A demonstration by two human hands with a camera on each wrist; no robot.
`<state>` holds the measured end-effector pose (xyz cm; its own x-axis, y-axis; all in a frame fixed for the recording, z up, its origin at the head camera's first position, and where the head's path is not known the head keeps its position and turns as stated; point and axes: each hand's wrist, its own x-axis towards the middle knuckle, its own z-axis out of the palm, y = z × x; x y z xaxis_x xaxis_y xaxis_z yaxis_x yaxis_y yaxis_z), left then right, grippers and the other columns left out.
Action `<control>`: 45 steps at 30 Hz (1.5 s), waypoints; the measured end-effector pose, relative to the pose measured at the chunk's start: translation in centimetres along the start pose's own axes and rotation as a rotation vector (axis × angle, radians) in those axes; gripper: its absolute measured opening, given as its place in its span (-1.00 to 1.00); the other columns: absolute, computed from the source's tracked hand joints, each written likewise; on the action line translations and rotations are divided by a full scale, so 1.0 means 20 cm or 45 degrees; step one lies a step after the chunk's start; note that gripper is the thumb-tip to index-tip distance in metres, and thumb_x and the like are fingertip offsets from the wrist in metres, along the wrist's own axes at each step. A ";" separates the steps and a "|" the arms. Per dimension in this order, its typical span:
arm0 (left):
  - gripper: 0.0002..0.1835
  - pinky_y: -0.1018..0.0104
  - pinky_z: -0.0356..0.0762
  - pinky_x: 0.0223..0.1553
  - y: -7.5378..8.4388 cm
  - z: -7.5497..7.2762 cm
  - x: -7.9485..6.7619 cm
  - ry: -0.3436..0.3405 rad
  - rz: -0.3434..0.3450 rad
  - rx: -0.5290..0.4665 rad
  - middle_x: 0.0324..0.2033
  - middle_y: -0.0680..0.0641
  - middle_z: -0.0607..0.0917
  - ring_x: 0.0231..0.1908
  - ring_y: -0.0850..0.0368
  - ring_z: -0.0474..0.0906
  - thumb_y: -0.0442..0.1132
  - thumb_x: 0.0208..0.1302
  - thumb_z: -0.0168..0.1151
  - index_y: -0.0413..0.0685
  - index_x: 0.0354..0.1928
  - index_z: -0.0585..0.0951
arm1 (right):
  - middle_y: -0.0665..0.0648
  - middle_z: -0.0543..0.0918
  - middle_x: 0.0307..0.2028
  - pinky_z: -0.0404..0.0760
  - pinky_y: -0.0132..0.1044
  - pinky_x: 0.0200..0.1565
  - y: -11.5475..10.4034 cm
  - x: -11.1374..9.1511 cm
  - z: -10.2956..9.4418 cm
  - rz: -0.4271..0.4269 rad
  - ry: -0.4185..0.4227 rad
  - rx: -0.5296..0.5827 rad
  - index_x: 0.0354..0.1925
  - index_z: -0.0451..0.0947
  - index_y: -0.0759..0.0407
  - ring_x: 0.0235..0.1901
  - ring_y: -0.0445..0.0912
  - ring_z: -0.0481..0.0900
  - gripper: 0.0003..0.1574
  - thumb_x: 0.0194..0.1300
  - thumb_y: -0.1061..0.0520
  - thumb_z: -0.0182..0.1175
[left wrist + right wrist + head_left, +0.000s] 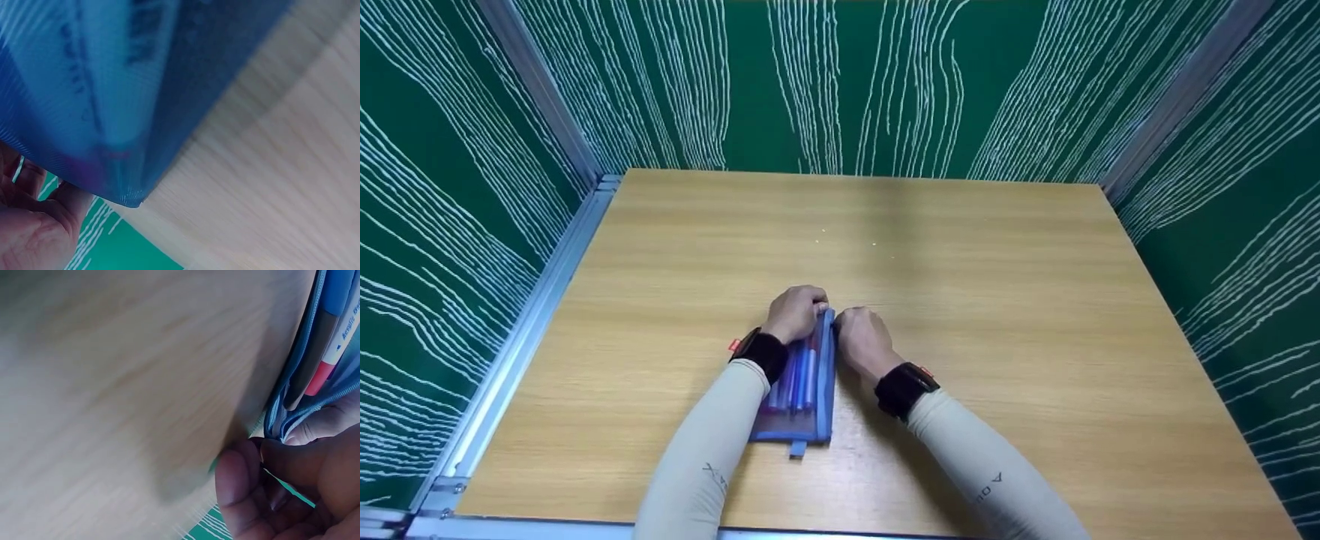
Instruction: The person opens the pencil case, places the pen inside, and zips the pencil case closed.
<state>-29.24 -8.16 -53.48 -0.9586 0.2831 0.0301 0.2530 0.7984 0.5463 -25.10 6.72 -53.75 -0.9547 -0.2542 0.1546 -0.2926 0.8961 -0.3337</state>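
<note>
A blue mesh pencil case [823,405] with several pens [808,379] inside lies lengthwise in front of me on the wooden table. My left hand [797,311] grips its far end, fingers at the corner in the left wrist view. On the case's right side, my right hand [866,341] pinches the zipper pull at the far end of the zipper [273,413] between thumb and forefinger. The zipper edges stand apart in the right wrist view, showing a white marker [340,337] with a red end and a dark pen [315,354]. The pull is mostly hidden by the fingertips.
The wooden table [997,285] has a few tiny pale specks beyond the hands. Green walls [855,90] with white wavy lines enclose the back and sides. Metal rails [532,315] run along the left and front edges. A short blue tab [798,448] sticks out from the case's near end.
</note>
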 end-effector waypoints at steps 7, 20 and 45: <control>-0.87 -0.02 0.59 -0.07 0.00 0.00 0.01 -0.008 -0.027 0.010 -0.22 -0.09 0.77 -0.14 -0.10 0.68 -0.18 0.41 0.28 -0.04 -0.25 0.74 | 0.26 0.73 -0.42 0.69 0.02 -0.35 -0.01 -0.01 -0.01 0.021 -0.040 -0.008 -0.56 0.59 0.21 -0.41 0.18 0.72 -0.62 0.33 0.37 -0.02; -0.86 -0.02 0.59 -0.08 0.01 0.00 0.01 -0.001 -0.022 0.020 -0.24 -0.11 0.77 -0.16 -0.11 0.68 -0.20 0.43 0.27 -0.06 -0.26 0.73 | 0.25 0.71 -0.45 0.69 0.01 -0.37 -0.01 -0.06 -0.01 -0.066 -0.029 -0.027 -0.55 0.59 0.22 -0.45 0.17 0.71 -0.64 0.32 0.39 -0.01; -0.86 0.01 0.59 -0.08 0.01 0.00 0.00 0.018 -0.020 0.019 -0.28 -0.11 0.76 -0.19 -0.10 0.67 -0.24 0.41 0.28 -0.09 -0.31 0.73 | 0.20 0.72 -0.47 0.69 0.01 -0.41 -0.01 -0.12 0.00 -0.131 -0.008 -0.048 -0.58 0.61 0.16 -0.47 0.14 0.71 -0.64 0.21 0.43 0.03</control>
<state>-29.14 -7.96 -53.31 -0.9642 0.2630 0.0336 0.2397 0.8106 0.5342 -22.75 7.10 -54.06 -0.9201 -0.3476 0.1805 -0.3869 0.8783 -0.2809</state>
